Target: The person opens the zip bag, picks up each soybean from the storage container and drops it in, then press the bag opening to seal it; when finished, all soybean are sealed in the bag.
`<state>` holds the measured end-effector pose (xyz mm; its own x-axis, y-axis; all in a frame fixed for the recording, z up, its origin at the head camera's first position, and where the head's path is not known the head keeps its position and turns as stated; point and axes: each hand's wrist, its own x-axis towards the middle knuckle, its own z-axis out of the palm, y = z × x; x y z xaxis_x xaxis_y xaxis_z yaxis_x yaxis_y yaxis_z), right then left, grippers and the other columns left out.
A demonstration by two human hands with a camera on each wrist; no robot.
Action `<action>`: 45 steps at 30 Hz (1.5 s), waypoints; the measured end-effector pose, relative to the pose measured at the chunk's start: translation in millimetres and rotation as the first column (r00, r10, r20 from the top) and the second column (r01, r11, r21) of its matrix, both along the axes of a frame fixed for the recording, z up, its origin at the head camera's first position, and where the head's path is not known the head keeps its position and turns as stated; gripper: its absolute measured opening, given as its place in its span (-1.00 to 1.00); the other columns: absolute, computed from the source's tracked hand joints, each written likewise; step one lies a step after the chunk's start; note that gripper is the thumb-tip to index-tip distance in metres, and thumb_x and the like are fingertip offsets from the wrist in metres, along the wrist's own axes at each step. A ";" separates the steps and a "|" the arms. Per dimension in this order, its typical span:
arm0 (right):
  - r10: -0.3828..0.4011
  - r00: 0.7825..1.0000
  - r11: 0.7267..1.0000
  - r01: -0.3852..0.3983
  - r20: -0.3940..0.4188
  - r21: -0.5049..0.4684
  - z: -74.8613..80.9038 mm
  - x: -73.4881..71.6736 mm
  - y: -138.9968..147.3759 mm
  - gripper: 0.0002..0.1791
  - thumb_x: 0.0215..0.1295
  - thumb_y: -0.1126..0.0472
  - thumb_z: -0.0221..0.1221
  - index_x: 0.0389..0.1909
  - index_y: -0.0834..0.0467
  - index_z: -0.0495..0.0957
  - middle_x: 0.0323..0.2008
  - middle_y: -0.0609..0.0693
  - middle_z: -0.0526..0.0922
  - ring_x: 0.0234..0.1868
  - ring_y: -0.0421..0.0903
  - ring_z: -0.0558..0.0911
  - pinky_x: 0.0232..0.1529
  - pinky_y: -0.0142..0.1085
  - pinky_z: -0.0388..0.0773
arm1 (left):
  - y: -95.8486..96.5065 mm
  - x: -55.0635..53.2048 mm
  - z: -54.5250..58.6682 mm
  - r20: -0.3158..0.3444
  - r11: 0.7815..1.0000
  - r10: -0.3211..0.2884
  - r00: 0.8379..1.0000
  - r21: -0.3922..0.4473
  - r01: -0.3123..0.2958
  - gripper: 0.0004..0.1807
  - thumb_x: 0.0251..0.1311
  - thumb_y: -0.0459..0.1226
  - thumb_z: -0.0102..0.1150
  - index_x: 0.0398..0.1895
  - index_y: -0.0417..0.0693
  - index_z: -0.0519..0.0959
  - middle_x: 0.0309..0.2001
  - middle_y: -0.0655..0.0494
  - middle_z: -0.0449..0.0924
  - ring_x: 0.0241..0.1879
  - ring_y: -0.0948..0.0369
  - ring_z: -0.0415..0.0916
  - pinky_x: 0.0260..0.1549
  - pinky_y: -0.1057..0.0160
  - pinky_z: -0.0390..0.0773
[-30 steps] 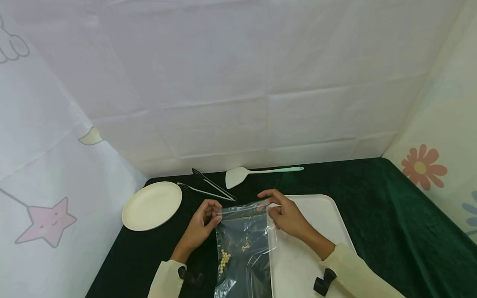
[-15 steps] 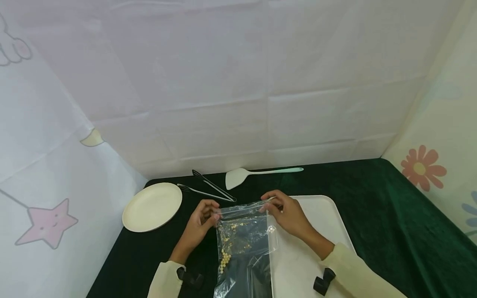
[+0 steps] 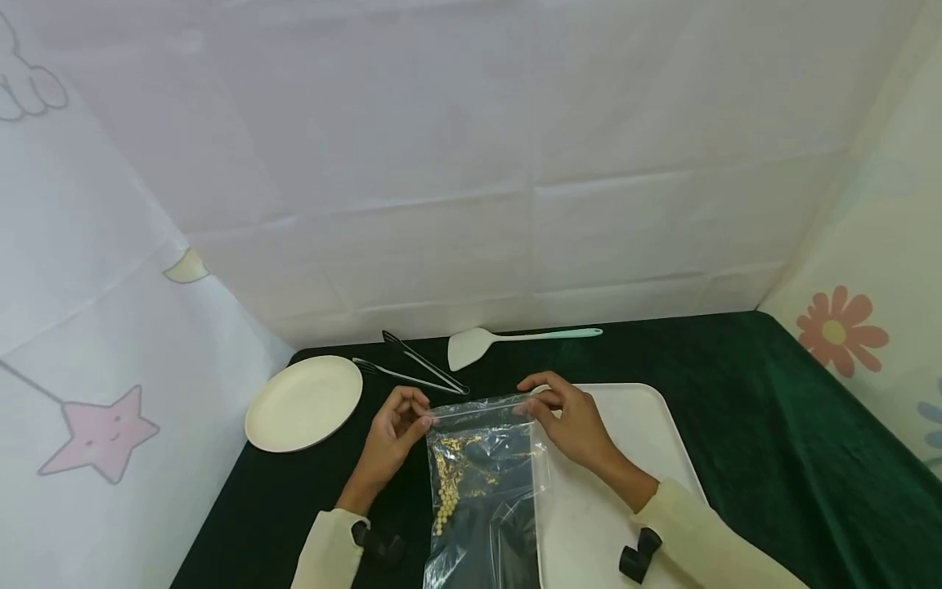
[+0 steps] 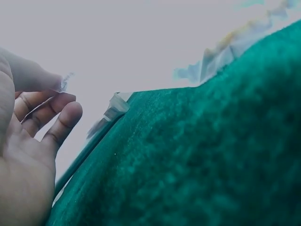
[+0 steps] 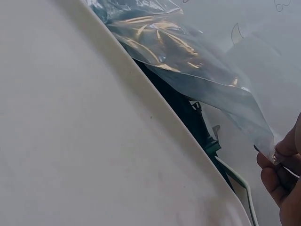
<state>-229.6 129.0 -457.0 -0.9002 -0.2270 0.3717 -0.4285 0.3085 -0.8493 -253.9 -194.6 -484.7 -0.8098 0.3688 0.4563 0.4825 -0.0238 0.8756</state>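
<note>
A clear plastic zip bag (image 3: 486, 507) lies before me, its top edge toward the far side; small pale-yellow round pieces (image 3: 446, 499) are seen at its left side. My left hand (image 3: 390, 438) pinches the bag's top left corner between thumb and fingers. At the top right corner, my right hand (image 3: 570, 421) pinches the bag's edge the same way. In the right wrist view the bag (image 5: 197, 80) stretches from the tray's rim up to the right fingertips (image 5: 284, 148). Only a scrap of the bag's corner (image 4: 66, 82) shows in the left wrist view, between thumb and finger.
A white tray (image 3: 614, 499) lies partly under or beside the bag on the right; which, I cannot tell. Behind are a cream plate (image 3: 304, 403), metal tongs (image 3: 434, 379) with dark tips and a white spatula (image 3: 471, 348) with a mint handle. Dark green cloth (image 3: 773, 425) covers the table.
My right hand has shifted its fingers onto the bag's top right corner. Yellowish glints in the upper part of the bag have grown. The left hand stays at its corner.
</note>
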 end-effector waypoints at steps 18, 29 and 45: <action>0.103 0.984 0.925 -0.041 -0.144 0.379 30.6 -9.3 -27.7 -0.66 0.45 0.11 0.17 0.19 0.03 0.53 0.14 -0.10 0.57 0.16 -0.02 0.51 0.15 0.08 0.40 | 3.6 0.9 2.1 -0.064 0.995 0.031 0.997 -0.091 -0.036 -0.77 0.33 -0.56 0.12 -0.02 -0.32 0.36 -0.31 -0.12 0.55 -0.23 0.00 0.59 -0.10 0.22 0.56; 0.242 0.970 0.690 -0.151 -0.029 0.708 45.2 -22.7 -91.9 -0.68 0.41 -0.06 0.21 0.05 -0.01 0.64 -0.09 -0.20 0.67 -0.16 -0.23 0.60 -0.01 -0.08 0.46 | 5.3 2.3 2.9 -0.091 0.989 0.033 0.995 -0.139 -0.046 -0.77 0.34 -0.51 0.15 -0.02 -0.23 0.39 -0.30 -0.06 0.52 -0.32 0.07 0.51 -0.21 0.18 0.53; 0.217 0.957 0.695 -0.014 -0.191 0.719 36.6 -25.5 -117.0 -0.89 0.36 0.04 0.20 -0.35 -0.07 0.61 -0.52 -0.33 0.52 -0.54 -0.37 0.41 -0.32 -0.30 0.40 | 5.2 3.8 3.3 -0.100 0.990 0.053 0.994 -0.124 -0.066 -0.77 0.33 -0.51 0.17 -0.05 -0.29 0.36 -0.32 -0.08 0.50 -0.32 0.10 0.49 -0.21 0.19 0.49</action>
